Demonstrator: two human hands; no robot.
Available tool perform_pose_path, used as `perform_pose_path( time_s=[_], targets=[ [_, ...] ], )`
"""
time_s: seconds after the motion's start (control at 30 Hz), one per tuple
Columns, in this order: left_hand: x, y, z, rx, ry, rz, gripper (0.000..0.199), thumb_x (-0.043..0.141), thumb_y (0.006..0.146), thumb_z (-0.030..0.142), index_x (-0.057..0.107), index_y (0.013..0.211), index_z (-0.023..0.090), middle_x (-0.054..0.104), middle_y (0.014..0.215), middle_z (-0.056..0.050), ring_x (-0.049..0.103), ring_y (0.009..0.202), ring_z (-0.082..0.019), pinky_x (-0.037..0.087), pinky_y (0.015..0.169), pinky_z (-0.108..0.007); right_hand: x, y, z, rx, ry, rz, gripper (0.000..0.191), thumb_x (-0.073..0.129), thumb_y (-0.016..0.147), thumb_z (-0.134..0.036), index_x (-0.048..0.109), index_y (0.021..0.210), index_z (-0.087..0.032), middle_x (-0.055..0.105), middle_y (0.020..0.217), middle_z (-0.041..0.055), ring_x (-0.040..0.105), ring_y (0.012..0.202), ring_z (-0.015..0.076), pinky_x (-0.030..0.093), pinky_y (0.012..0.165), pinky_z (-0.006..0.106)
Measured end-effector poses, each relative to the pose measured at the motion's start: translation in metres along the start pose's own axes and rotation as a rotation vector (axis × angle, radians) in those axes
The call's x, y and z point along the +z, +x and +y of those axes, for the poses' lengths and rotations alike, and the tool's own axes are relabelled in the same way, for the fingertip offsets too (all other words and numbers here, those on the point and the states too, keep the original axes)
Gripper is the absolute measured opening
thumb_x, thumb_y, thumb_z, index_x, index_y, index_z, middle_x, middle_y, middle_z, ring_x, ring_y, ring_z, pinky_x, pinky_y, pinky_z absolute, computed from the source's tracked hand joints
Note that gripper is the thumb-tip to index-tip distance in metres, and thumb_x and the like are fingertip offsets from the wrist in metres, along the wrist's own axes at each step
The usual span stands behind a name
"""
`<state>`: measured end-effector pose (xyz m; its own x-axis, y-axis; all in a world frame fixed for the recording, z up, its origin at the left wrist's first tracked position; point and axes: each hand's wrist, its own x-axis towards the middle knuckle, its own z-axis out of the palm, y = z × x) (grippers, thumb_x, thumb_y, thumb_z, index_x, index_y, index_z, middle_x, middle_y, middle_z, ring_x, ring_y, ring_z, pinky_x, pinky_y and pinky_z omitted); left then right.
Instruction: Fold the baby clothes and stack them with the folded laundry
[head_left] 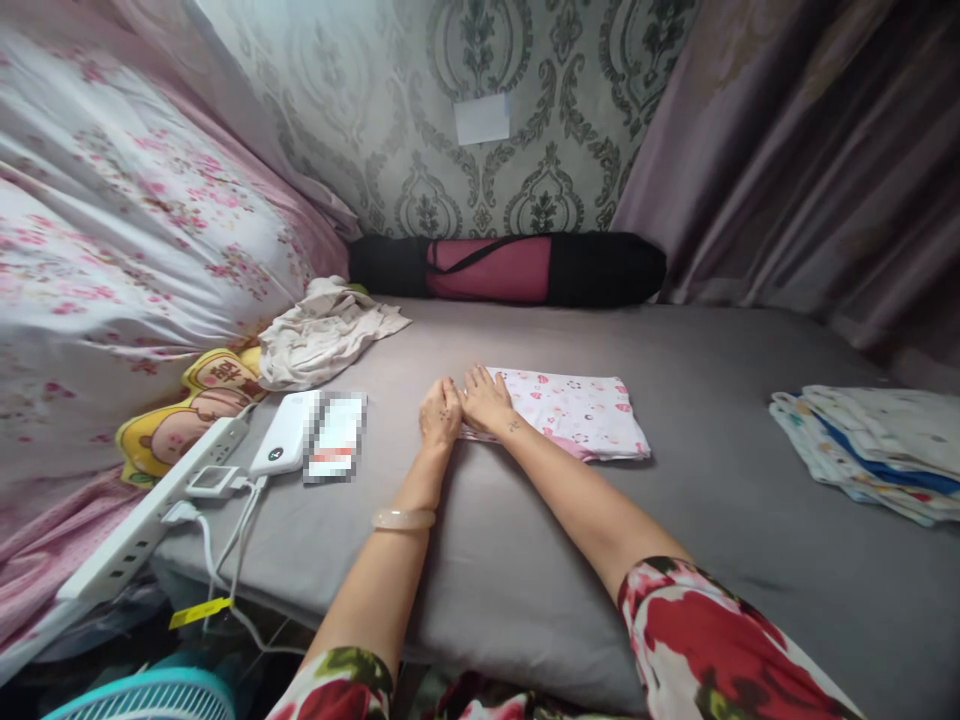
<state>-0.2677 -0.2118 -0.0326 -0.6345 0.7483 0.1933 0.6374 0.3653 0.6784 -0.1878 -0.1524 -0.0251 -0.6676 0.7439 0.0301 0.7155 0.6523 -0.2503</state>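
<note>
A folded white cloth point(574, 405) with pink and red prints lies flat on the grey bed sheet point(720, 400), a pink part showing along its front edge. At its left end, my left hand point(441, 412) is closed on the edge, with the fingertips hidden. My right hand point(485, 402) rests flat on the same end, fingers stretched out and palm down. The two hands touch or nearly touch. A pale bangle point(403, 519) circles my left wrist.
At the right sits a stack of folded cloths point(877, 450). A crumpled cloth point(319, 330), yellow cushion point(172, 430), white power bank point(283, 435), blurred-out flat item point(335, 437) and corded power strip point(150, 510) lie left. Behind is a black-and-pink long bag point(487, 268); a fan point(146, 692) stands front left.
</note>
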Motion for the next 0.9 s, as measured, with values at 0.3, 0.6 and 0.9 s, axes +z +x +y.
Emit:
perform_pose_path(
  time_s=[0.3, 0.6, 0.9],
  targets=[
    [0.003, -0.003, -0.001, 0.186, 0.098, -0.007, 0.033, 0.032, 0.099, 0.028, 0.063, 0.100, 0.018, 0.070, 0.102, -0.011, 0.064, 0.097, -0.021, 0.045, 0.084, -0.030, -0.012, -0.011, 0.017, 0.083, 0.075, 0.054, 0.059, 0.021, 0.100, -0.036, 0.031, 0.149, -0.005, 0.025, 0.158, 0.0157, 0.019, 0.146, 0.0252, 0.011, 0.118, 0.045],
    [0.012, -0.007, -0.011, 0.446, 0.158, -0.159, 0.027, 0.048, 0.093, 0.032, 0.060, 0.115, 0.024, 0.061, 0.130, -0.008, 0.057, 0.118, -0.020, 0.039, 0.103, -0.033, -0.023, -0.041, 0.050, 0.134, 0.152, -0.008, 0.061, 0.023, 0.100, -0.043, 0.031, 0.150, -0.009, 0.023, 0.159, 0.0157, 0.017, 0.147, 0.0264, 0.010, 0.117, 0.047],
    [0.006, -0.004, -0.009, 0.284, 0.306, -0.057, 0.039, 0.052, 0.086, 0.041, 0.063, 0.114, 0.016, 0.065, 0.111, -0.016, 0.056, 0.112, -0.030, 0.045, 0.097, -0.039, -0.077, -0.107, 0.160, 0.493, 0.130, 0.363, 0.039, 0.039, 0.094, -0.020, 0.059, 0.126, -0.010, 0.064, 0.125, 0.0154, 0.057, 0.118, 0.0224, 0.040, 0.101, 0.030]
  ],
)
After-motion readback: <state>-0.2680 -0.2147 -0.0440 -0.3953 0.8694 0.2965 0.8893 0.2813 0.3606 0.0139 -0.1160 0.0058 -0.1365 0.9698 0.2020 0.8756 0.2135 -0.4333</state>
